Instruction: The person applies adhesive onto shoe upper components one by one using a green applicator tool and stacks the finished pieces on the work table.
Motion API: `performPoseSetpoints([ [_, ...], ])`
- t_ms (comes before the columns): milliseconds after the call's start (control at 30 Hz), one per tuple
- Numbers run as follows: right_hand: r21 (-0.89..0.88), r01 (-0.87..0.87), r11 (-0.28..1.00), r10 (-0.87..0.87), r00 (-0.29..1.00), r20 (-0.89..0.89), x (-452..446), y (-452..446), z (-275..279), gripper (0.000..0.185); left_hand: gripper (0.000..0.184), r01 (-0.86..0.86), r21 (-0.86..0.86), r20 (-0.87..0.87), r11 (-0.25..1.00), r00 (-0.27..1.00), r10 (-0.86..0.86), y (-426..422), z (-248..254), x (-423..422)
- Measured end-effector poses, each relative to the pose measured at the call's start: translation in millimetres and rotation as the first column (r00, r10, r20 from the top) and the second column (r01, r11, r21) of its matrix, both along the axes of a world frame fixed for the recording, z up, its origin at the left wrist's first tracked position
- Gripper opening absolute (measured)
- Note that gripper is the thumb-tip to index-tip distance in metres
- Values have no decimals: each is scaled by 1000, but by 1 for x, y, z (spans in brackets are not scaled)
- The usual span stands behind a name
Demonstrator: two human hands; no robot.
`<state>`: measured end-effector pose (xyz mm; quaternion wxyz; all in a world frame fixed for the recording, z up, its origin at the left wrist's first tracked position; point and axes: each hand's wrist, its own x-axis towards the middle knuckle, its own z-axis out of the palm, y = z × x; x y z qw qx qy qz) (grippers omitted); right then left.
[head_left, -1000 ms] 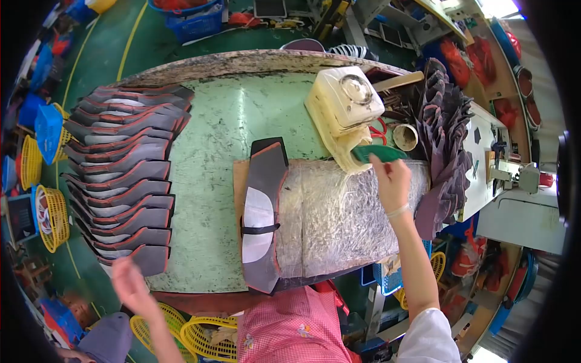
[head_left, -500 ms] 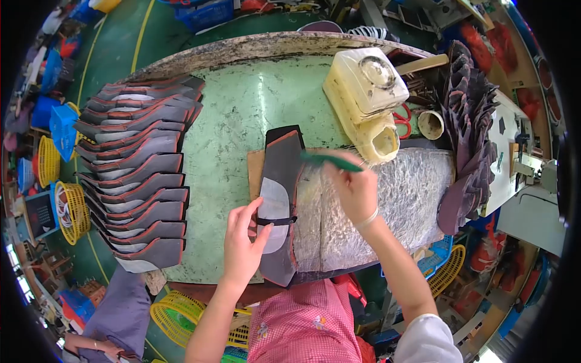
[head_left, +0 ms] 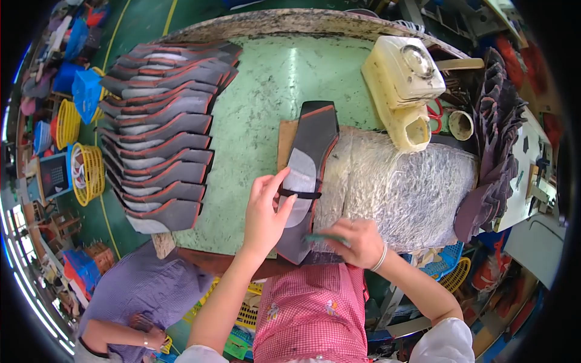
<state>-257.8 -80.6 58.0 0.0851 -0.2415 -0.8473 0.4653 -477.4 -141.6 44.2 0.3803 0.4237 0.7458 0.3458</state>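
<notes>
A dark grey curved piece [head_left: 315,133] with a light grey patch and red edging lies across the table's middle, partly over a crinkled, glue-coated sheet [head_left: 387,193]. A narrow black strap [head_left: 301,194] crosses its patch. My left hand [head_left: 266,209] rests on the piece's left side, thumb and forefinger apart on either side of the strap, holding nothing. Closed round a green tool [head_left: 327,238], my right hand [head_left: 358,243] is over the right edge of the piece's lower end. The tool's tip touches or hovers just over that end; blur hides which.
Overlapping similar pieces [head_left: 160,145] line the left side of the green table [head_left: 254,121]. A yellowed plastic container [head_left: 402,78], red scissors [head_left: 436,115] and a roll [head_left: 461,125] stand back right, beside dark stacked pieces [head_left: 493,133]. Another person [head_left: 139,290] is at the lower left.
My left hand came from the left onto the piece beside the strap. My right hand brought the green tool from the container to the piece's upper end, then down to its lower end.
</notes>
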Motion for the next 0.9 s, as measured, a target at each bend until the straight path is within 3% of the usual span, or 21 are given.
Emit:
performPoseSetpoints([
  [67, 155, 178, 972, -179, 984, -3, -4, 12, 5, 34, 54, -5, 29, 4, 1000, 1000, 5, -1, -1, 1],
  [100, 149, 172, 974, -173, 985, -8, -1, 6, 1, 34, 54, -11, 24, -2, 1000, 1000, 11, -2, -1, 2],
  [200, 71, -104, 992, 101, 994, 41, 14, -25, -2, 44, 54, -15, 29, -14, 999, 1000, 16, 0, -2, 3],
  [233, 69, -115, 991, 113, 993, 39, 15, -25, -1, 44, 55, -24, 35, -13, 999, 1000, 24, -1, -3, 4],
  [300, 74, 93, 993, -91, 995, -31, 13, -18, -1, 46, 56, -36, 38, -16, 999, 999, 36, -5, -3, 5],
  [367, 111, 107, 988, -94, 989, -117, 10, -14, -2, 42, 44, 1, 33, -29, 999, 1000, 0, -6, -1, 4],
  [400, 100, -42, 994, 46, 998, -33, 11, -26, -3, 41, 44, -6, 40, -35, 999, 999, 7, -8, -1, 1],
  [433, 83, -189, 978, 185, 981, 50, 8, -29, 1, 40, 44, -118, -5, 244, 993, 963, 115, -9, -1, -5],
  [467, 35, -146, 989, 146, 989, -1, 3, -24, 5, 31, 50, -218, -72, 496, 973, 839, 224, -9, -1, -9],
  [533, -128, 156, 979, -126, 968, 217, -13, 5, 13, 22, 59, -246, -136, 519, 960, 807, 281, -12, 4, -11],
  [600, 73, 355, 932, -357, 863, 359, -46, 56, 12, 15, 75, -264, -199, 545, 944, 770, 330, -10, 12, -10],
  [667, 382, 513, 769, -519, 849, -97, -66, 88, -2, 27, 76, -297, -205, 545, 933, 757, 360, -7, 14, -5],
  [700, 385, 508, 770, -509, 854, -108, -68, 87, -4, 27, 77, -326, -225, 547, 918, 738, 396, -7, 14, -4],
  [800, 505, 243, 828, -249, 967, -58, -56, 45, -9, 55, 81, -351, -255, 580, 901, 690, 433, -5, 17, -5],
  [900, 378, 50, 924, -64, 998, 23, -29, -21, -2, 50, 78, -373, -290, 580, 881, 664, 472, 2, 16, -7],
])
